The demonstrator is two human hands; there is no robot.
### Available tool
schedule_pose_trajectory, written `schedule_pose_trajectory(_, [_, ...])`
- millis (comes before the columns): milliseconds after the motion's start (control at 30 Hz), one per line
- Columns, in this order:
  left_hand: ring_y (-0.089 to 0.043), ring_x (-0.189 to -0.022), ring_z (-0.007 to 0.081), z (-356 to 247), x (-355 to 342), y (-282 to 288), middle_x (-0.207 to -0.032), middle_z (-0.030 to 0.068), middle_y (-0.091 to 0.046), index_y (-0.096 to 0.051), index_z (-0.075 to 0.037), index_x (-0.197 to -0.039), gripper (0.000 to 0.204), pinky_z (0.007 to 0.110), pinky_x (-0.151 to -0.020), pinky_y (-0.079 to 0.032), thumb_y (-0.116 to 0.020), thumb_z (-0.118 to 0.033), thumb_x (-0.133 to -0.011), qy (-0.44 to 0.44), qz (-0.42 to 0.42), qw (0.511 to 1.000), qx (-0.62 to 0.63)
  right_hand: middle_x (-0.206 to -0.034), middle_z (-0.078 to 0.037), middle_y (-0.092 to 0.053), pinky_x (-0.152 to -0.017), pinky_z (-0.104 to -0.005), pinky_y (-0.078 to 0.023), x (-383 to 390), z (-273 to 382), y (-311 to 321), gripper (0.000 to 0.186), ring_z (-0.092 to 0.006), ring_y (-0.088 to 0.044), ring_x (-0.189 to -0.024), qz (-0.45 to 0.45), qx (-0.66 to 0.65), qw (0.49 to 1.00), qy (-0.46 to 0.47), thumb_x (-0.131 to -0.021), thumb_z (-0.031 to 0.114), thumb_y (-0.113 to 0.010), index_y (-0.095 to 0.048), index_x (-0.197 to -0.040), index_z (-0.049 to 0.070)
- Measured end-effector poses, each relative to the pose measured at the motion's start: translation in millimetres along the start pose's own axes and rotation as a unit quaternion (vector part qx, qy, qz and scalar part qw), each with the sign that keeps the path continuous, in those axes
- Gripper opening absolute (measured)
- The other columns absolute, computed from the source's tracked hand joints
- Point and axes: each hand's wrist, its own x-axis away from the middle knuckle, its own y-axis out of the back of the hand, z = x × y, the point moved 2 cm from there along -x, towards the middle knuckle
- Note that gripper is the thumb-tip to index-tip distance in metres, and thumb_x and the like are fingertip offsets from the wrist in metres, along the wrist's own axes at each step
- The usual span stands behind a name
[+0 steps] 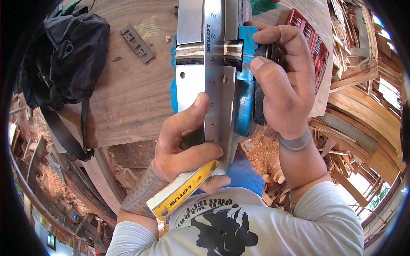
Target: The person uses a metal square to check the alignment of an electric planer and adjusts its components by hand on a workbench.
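An electric hand planer [244,102] with a blue body lies with its metal sole facing up at the table's edge. Its cutter drum [188,52] shows in the gap between the two sole plates. Lengthwise along the sole, across the drum, runs the steel blade of a try square [213,91]. My left hand [175,149] is closed around that square near its yellow-edged stock, the thumb pressing beside the blade. At the planer's right side, my right hand [288,83] curls its fingers and thumb around the black round part by the drum's end; some fingertips are hidden.
On the wooden table [124,115] lie a slotted flat metal blade [137,43] and a black bag [77,55] with straps hanging over the edge. Rightward are an open red case of bits [311,42] and a green container [262,5]. Stacked planks [358,106] and wood shavings surround the table.
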Motion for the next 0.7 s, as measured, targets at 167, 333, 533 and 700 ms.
schedule_pose_trajectory(167, [-0.057, -0.139, 0.0526, 1.0, -0.6, -1.7, -0.164, 0.031, -0.034, -0.076, -0.004, -0.092, 0.047, 0.046, -0.106, -0.057, -0.094, -0.046, -0.082, 0.003, -0.005, 1.0, 0.019, -0.129, -0.011, -0.062, -0.099, -0.0272, -0.044, -0.4, 0.0, -0.5, 0.032, -0.0115, -0.056, -0.108, 0.0, -0.012, 1.0, 0.0, -0.092, 0.002, -0.056, -0.058, -0.123, -0.003])
schedule_pose_trajectory(333, [-0.057, -0.139, 0.0527, 1.7, 2.2, -1.9, -0.165, 0.0298, -0.033, -0.075, -0.004, -0.093, 0.046, 0.046, -0.106, -0.057, -0.094, -0.045, -0.082, 0.003, -0.008, 1.0, 0.019, -0.127, -0.01, -0.062, -0.098, -0.0264, -0.045, -0.2, 1.7, 0.4, 0.032, -0.0108, -0.056, -0.106, 0.002, 0.008, 1.0, -0.005, -0.092, 0.002, -0.056, -0.058, -0.123, -0.003])
schedule_pose_trajectory(533, [-0.057, -0.139, 0.0514, 2.0, 1.0, -2.4, -0.165, 0.0285, -0.032, -0.075, -0.006, -0.093, 0.046, 0.046, -0.106, -0.057, -0.095, -0.046, -0.081, 0.005, -0.006, 1.0, 0.029, -0.127, -0.008, -0.062, -0.092, -0.0244, -0.044, 0.5, 1.1, -0.1, 0.033, -0.0087, -0.054, -0.099, 0.002, 0.007, 1.0, -0.006, -0.091, 0.002, -0.057, -0.058, -0.124, -0.002])
schedule_pose_trajectory(700, [-0.057, -0.14, 0.0506, 1.0, 0.6, -3.6, -0.165, 0.0277, -0.033, -0.075, -0.007, -0.093, 0.045, 0.046, -0.106, -0.057, -0.095, -0.046, -0.081, 0.011, -0.011, 0.999, 0.038, -0.129, -0.009, -0.062, -0.094, -0.025, -0.044, 0.6, -0.1, -0.1, 0.034, -0.0092, -0.054, -0.101, 0.002, -0.011, 1.0, 0.002, -0.092, 0.001, -0.057, -0.058, -0.125, -0.003])
